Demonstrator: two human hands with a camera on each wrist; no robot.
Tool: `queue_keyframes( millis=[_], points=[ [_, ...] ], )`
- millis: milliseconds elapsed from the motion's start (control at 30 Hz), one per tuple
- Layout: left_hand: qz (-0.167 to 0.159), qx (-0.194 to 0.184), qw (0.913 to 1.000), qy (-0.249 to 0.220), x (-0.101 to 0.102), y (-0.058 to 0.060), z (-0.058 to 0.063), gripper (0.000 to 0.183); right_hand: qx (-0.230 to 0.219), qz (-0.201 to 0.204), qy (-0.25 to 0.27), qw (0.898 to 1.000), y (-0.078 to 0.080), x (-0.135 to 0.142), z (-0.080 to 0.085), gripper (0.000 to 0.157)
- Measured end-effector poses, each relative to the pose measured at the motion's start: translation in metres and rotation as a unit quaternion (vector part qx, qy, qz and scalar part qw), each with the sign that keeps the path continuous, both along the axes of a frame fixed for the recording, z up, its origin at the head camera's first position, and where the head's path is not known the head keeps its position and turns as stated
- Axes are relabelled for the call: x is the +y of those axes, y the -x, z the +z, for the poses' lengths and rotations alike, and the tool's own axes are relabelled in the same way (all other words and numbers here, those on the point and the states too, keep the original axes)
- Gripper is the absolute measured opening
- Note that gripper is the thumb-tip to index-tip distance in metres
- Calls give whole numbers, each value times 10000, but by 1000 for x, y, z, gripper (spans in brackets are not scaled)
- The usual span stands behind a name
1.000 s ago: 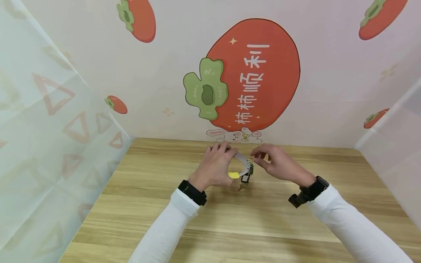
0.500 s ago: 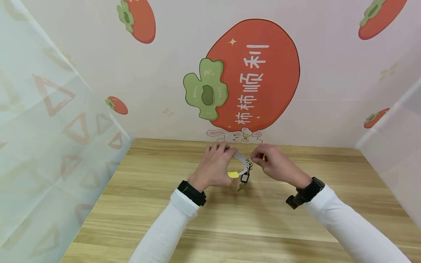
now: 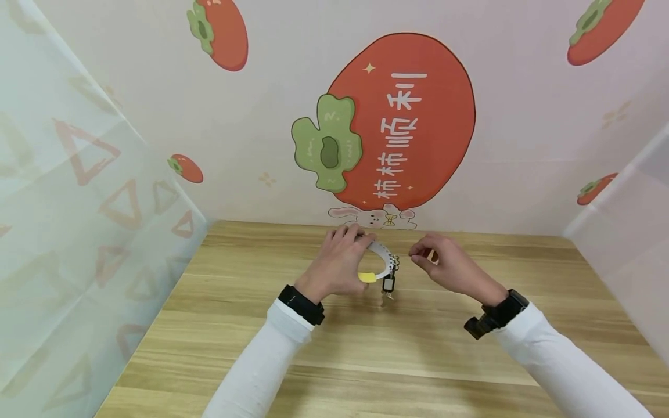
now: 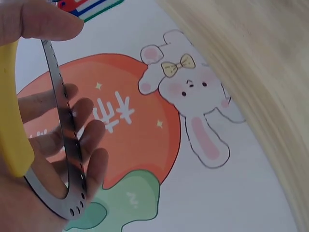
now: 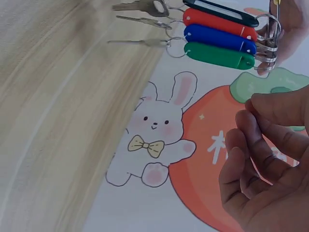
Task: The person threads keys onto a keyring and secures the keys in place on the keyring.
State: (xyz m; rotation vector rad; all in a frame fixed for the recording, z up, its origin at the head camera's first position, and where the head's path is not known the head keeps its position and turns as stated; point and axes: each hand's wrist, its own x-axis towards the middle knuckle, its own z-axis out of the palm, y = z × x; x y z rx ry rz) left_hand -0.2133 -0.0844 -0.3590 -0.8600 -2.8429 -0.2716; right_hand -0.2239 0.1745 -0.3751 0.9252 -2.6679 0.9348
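In the head view my left hand (image 3: 337,264) grips a large round key ring (image 3: 385,252), a flat metal hoop with a yellow handle (image 3: 367,277). The left wrist view shows holes along its metal band (image 4: 72,140), the thumb at the top and the fingers behind it. From the hoop's right side hang key tags (image 3: 389,283). The right wrist view separates them into black (image 5: 222,12), red (image 5: 219,25), blue (image 5: 219,39) and green (image 5: 217,55) tags with keys (image 5: 149,7) on small rings. My right hand (image 3: 446,264) is apart, to their right, fingers loosely bent, holding nothing visible.
A wood-grain table (image 3: 324,360) lies below both hands. Behind it stands a pale wall covering (image 3: 522,174) printed with a big red persimmon and a rabbit. White sheeting (image 3: 68,244) closes off the left side.
My right hand's fingertips were at the small rings beside the hoop; now they have drawn away to the right. The tags and keys have swung straighter down. My left hand keeps its grip.
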Motion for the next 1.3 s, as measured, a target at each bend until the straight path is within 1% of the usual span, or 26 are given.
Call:
queue_keyframes(
  millis=[100, 167, 233, 333, 400, 467, 533, 600, 667, 833, 933, 1000, 1067, 1100, 1133, 1200, 1267, 1300],
  points=[
    [-123, 114, 9997, 154, 0, 1, 1, 87, -226, -99, 209, 9995, -1, 4, 1, 8],
    [-224, 259, 9989, 311, 0, 2, 2, 88, -514, -156, 394, 9978, 0, 5, 4, 11],
    [-336, 498, 9968, 527, 1, 4, 3, 92, -876, -185, 539, 9945, 3, 3, 9, 16],
    [-510, 991, 9892, 950, 2, 5, 5, 99, -1461, -74, 594, 9875, 8, -4, 18, 28],
    [-625, 1323, 9825, 1150, 2, 4, 7, 103, -1885, 59, 622, 9801, 12, -9, 22, 35],
    [-754, 1615, 9760, 1250, 2, 4, 9, 102, -2212, 165, 699, 9726, 14, -14, 26, 38],
    [-861, 1853, 9708, 1261, 2, 3, 11, 102, -2420, 244, 841, 9663, 15, -17, 28, 35],
    [-933, 2041, 9663, 1257, 3, 3, 12, 101, -2531, 285, 1026, 9616, 15, -20, 30, 30],
    [-932, 2132, 9638, 1304, 3, 3, 13, 103, -2582, 336, 1194, 9581, 16, -22, 30, 26],
    [-776, 2087, 9659, 1321, 3, 1, 15, 106, -2640, 324, 1527, 9518, 17, -27, 30, 19],
    [-509, 2170, 9668, 1248, 2, 1, 14, 112, -2608, 273, 1673, 9504, 17, -28, 29, 17],
    [-224, 2273, 9672, 1115, 1, 0, 13, 116, -2620, 237, 1757, 9486, 17, -28, 29, 16],
    [96, 2305, 9694, 835, 0, 0, 11, 120, -2636, 213, 1818, 9471, 16, -28, 29, 16],
    [244, 2285, 9713, 620, 0, 0, 9, 120, -2656, 195, 1851, 9460, 16, -28, 29, 17],
    [372, 2243, 9732, 355, 0, -1, 8, 119, -2675, 189, 1891, 9446, 16, -27, 29, 17],
    [544, 2034, 9772, -279, -1, -2, 4, 118, -2754, 133, 1990, 9404, 15, -27, 28, 18],
    [583, 1720, 9784, -988, -2, -3, 1, 116, -2824, 92, 2116, 9356, 15, -27, 27, 20],
    [538, 1504, 9777, -1363, -2, -4, 0, 115, -2853, 68, 2187, 9331, 15, -27, 26, 20]
  ],
)
